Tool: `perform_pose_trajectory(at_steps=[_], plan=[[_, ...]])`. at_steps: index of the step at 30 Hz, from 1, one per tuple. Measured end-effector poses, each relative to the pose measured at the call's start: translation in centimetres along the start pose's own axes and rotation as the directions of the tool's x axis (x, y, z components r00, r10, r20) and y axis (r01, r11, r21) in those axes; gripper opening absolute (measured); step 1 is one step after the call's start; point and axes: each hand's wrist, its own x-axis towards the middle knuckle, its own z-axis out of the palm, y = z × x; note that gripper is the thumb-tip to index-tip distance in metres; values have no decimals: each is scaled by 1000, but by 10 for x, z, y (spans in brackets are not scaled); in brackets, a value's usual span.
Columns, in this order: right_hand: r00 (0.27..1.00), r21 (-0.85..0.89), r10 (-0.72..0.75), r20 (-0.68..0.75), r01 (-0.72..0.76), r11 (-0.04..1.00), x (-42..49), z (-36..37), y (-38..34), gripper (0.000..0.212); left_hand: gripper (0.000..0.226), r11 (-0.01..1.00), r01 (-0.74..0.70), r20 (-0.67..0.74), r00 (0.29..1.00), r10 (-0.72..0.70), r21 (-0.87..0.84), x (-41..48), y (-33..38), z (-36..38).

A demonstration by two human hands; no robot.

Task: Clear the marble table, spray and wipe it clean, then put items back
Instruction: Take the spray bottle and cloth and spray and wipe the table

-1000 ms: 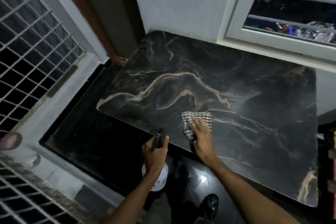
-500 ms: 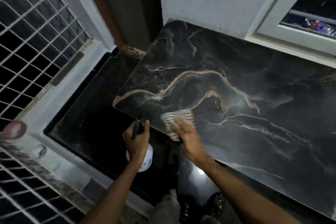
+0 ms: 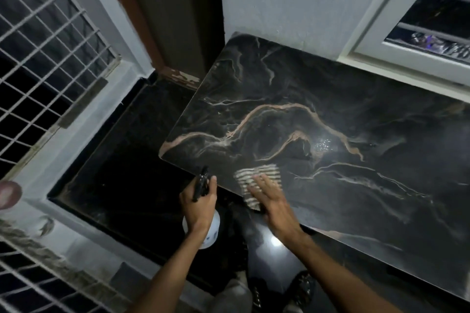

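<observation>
Right hand (image 3: 273, 204), fingers spread flat, pressed a striped cloth (image 3: 256, 180) onto the dark veined marble bench (image 3: 356, 185); left hand (image 3: 199, 204) fingers gripped a white spray bottle (image 3: 211, 234).

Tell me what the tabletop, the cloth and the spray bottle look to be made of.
Tabletop: polished stone, probably marble or a marble-look slab; dark, tan veins, glossy, droplets beading on it.
Cloth: woven fabric, striped, matte, limp under the right hand.
Spray bottle in the left hand: likely plastic, smooth white body, black trigger head.
</observation>
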Motion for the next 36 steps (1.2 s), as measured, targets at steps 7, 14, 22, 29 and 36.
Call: perform_pose_trajectory(at_steps=[7, 14, 22, 29, 36], plan=[[986, 51, 164, -13, -163, 985, 8, -28, 34, 60, 31, 998, -66, 107, 992, 64, 14, -14, 41, 47], [900, 64, 423, -103, -418, 906, 47, -61, 82, 80, 42, 984, -175, 142, 974, 175, -12, 0, 67, 69], [903, 38, 404, -148, -403, 915, 124, -47, 78, 52, 30, 998, -66, 152, 986, 68, -17, 40, 84, 68], [961, -34, 231, -152, -239, 970, 212, -48, 99, 52, 28, 996, -86, 135, 987, 89, -26, 82, 100, 69], [997, -20, 17, 78, -16, 1000, 227, -8, 56, 60, 23, 983, -182, 138, 974, 182, -12, 109, 106, 80]])
